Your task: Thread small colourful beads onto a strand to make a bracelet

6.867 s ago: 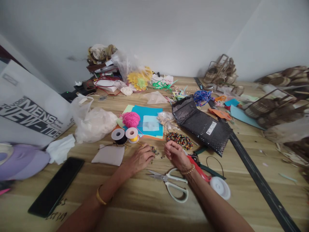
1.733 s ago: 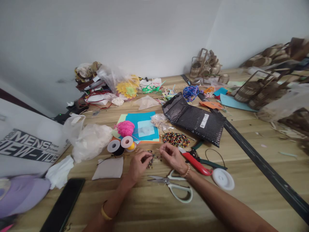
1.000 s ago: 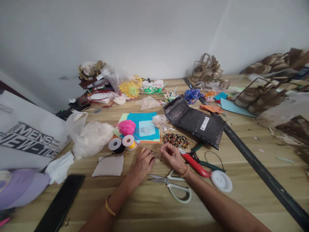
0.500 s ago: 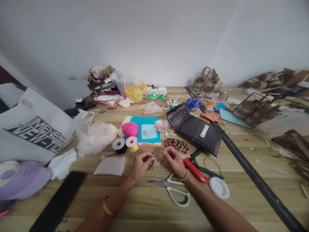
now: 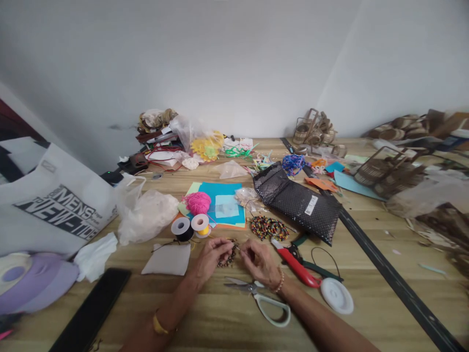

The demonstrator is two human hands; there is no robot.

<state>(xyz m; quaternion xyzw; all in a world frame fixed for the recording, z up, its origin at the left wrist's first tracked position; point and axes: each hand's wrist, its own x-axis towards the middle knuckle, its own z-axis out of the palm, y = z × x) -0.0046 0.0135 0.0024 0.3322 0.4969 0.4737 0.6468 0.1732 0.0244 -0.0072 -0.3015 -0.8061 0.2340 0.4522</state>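
Observation:
My left hand (image 5: 210, 255) and my right hand (image 5: 258, 261) meet low in the middle of the wooden table (image 5: 366, 274), fingertips almost touching. Between them hangs a short string of dark and coloured beads (image 5: 227, 255), pinched by my left fingers. My right fingers are closed as if on a thin thread or needle, too small to make out. White-handled scissors (image 5: 262, 298) lie just below my right wrist. A pile of multicoloured bead strands (image 5: 268, 228) rests just beyond my right hand.
Black (image 5: 181, 228) and yellow (image 5: 200, 224) thread spools, pink yarn (image 5: 198, 202) and blue paper (image 5: 223, 200) lie ahead. Red-handled pliers (image 5: 296, 264), a white round lid (image 5: 336, 295), a black mesh pouch (image 5: 298, 200), a plastic bag (image 5: 146, 215), a phone (image 5: 91, 315) and woven baskets (image 5: 388, 168) surround.
My hands have drawn closer together and lower in view, with the bead string lifted between them. The camera has tilted, so the whole table sits lower.

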